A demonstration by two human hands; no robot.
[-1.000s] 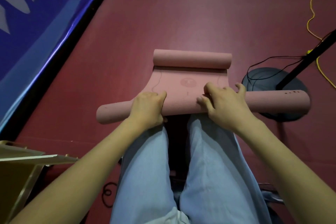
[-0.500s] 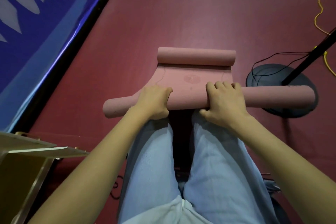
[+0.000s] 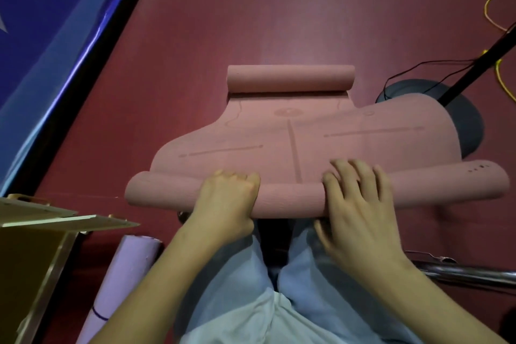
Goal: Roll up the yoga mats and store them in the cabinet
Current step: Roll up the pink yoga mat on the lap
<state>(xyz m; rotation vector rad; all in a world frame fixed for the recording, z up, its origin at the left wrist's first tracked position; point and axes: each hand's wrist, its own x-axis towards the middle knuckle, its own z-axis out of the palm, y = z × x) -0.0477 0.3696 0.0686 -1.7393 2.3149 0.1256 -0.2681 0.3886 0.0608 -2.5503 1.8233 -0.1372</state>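
Observation:
A pink yoga mat [image 3: 293,142] lies across the dark red floor in front of my knees. Its near end is wound into a long roll [image 3: 290,198], and its far end curls into a shorter roll [image 3: 290,78]. Between them a flat stretch with printed lines shows. My left hand [image 3: 223,204] grips the near roll with its fingers curled over the top. My right hand [image 3: 360,209] presses on the same roll with spread, fairly straight fingers. A rolled purple mat [image 3: 125,274] lies at my lower left, beside a light wooden cabinet [image 3: 33,246].
A black round stand base [image 3: 469,117] with a slanted pole [image 3: 480,64] and black wires sits under the mat's right side. A yellow cable [image 3: 491,3] trails at the far right. A blue banner [image 3: 42,36] edges the floor on the left. A metal tube [image 3: 460,274] lies at my right.
The near roll has come toward me with both hands on it, and far more flat mat shows between the two rolls. My right fingers have spread out. The purple mat has come into view.

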